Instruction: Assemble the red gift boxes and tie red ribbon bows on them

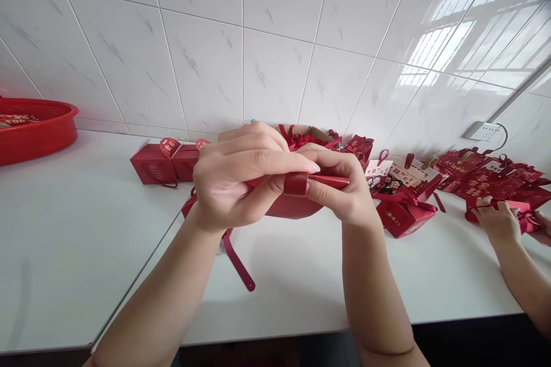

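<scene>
Both hands are positioned above the counter [275,304], at the centre of the view, and meet at the top edge of a red container [297,209]. The container is held in front of the person, partly covered by the hands; whether it is a bag or a box cannot be determined. The left hand [241,175] pinches the top edge between thumb and curled fingers, next to a glossy red band [295,184] folded over that edge. The right hand [341,198] grips the same edge on the other side of the band, its thumb on the near face and its fingers curled behind. A dark red strap [239,265] with a rounded end lies on the counter, below the left hand. Red boxes [154,163] with heart-shaped tags stand to the left, near the tiled wall [206,69]; a red basin [51,132] is located at the far left. Behind the hands is a cardboard box [309,128] with red contents. To the right, a ribboned red box [403,217] sits before printed gift bags [491,180]. At the far right, a co-worker's hand [499,222] rests on a red package [522,206] with a bow.
</scene>
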Demonstrator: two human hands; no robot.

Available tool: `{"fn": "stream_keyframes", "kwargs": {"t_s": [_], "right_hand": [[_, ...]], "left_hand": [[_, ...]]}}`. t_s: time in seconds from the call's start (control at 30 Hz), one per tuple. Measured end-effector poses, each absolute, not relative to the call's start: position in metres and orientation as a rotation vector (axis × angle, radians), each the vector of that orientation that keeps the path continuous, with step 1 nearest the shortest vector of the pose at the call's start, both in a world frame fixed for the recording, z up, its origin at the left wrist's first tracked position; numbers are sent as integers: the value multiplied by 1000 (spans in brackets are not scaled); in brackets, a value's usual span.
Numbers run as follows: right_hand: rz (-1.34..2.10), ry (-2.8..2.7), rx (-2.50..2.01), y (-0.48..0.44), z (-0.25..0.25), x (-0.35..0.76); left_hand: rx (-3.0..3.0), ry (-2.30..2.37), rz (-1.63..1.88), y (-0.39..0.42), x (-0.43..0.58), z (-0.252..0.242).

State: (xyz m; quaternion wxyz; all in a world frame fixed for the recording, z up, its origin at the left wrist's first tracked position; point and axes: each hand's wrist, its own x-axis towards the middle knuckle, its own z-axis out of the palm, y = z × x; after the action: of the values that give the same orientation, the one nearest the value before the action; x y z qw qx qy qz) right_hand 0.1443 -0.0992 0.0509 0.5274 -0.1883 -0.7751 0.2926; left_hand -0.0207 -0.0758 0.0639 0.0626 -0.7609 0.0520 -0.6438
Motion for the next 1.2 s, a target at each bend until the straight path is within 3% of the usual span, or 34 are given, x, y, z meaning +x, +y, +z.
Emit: {"fn": "stream_keyframes", "kwargs": {"t_s": [0.37, 0.63, 1.2], "right_hand": [[757, -1696, -475, -97, 48, 138], [436, -1594, -561, -92, 45, 132], [146, -1509, -524, -87, 39, 126]], "left_hand": [[-2310, 42, -2041, -73, -20, 59], [-2340, -381, -2175, -77, -18, 53], [-2277, -351, -2234, -68, -15, 47]]}}
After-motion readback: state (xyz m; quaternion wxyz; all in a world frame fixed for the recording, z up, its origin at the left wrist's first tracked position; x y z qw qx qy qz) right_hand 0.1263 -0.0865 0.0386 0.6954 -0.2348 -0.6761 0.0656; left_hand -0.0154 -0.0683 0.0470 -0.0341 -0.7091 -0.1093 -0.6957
